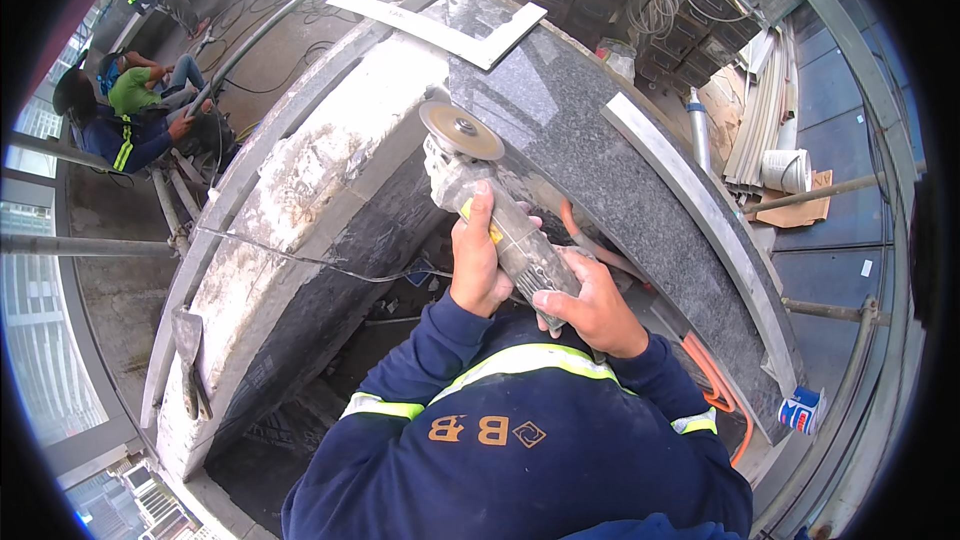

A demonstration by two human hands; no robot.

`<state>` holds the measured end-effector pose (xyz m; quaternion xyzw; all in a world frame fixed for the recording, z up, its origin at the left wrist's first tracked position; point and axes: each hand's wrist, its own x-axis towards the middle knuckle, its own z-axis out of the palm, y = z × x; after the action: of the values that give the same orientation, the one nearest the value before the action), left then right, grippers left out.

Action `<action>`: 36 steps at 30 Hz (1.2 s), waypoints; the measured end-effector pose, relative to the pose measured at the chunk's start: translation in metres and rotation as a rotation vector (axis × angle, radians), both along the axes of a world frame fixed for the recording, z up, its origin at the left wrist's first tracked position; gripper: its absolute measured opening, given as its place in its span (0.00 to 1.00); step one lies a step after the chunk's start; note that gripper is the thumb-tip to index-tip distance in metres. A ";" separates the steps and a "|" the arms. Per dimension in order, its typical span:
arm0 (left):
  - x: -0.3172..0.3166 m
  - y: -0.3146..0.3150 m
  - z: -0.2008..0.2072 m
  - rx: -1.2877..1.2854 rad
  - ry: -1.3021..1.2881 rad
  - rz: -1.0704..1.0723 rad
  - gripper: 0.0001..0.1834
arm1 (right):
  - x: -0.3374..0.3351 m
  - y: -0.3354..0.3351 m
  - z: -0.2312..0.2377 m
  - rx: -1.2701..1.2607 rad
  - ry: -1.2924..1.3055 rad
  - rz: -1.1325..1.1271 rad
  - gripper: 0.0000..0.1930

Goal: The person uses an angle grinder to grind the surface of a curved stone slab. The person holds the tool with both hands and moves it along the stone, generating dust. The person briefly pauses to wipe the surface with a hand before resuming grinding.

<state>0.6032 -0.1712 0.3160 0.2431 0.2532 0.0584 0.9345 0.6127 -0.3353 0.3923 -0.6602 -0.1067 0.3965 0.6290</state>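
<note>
An angle grinder (520,245), grey with dust, is held in front of my chest in both hands. My left hand (477,258) wraps round its front, thumb up along the housing near a yellow patch. Lower down, my right hand (598,302) grips the rear of the body. At the far end the round cutting disc (461,130) faces up, beside the inner corner of the stone ledge; whether it touches the edge I cannot tell. The dusty, whitish ledge arm (330,140) runs off to the left. A dark speckled granite slab (640,195) covers the right arm.
A white L-shaped square (490,45) lies across the far corner. A trowel (190,360) rests on the left ledge. Along the slab's outer side runs a pale strip (700,230). An orange hose (715,380) passes at right, near a blue-white can (801,410). Co-workers (140,120) sit at left.
</note>
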 end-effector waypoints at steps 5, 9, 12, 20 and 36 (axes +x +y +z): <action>0.004 0.006 0.001 0.004 0.007 0.006 0.29 | 0.005 0.005 -0.004 0.005 0.002 0.007 0.22; 0.007 0.010 0.002 0.007 0.003 0.007 0.29 | 0.007 0.010 -0.004 -0.004 -0.012 0.004 0.24; 0.008 0.014 -0.002 -0.004 0.009 0.008 0.30 | 0.008 0.013 -0.006 0.002 -0.010 0.002 0.25; 0.013 0.025 -0.012 0.039 -0.001 -0.047 0.37 | 0.012 0.021 -0.010 0.004 0.006 -0.001 0.25; 0.026 0.043 -0.018 0.043 -0.023 -0.038 0.38 | 0.024 0.037 -0.021 0.046 -0.020 0.020 0.30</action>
<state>0.6290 -0.1286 0.2977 0.2672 0.2363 0.0487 0.9330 0.6366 -0.2985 0.3716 -0.6484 -0.1287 0.3937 0.6387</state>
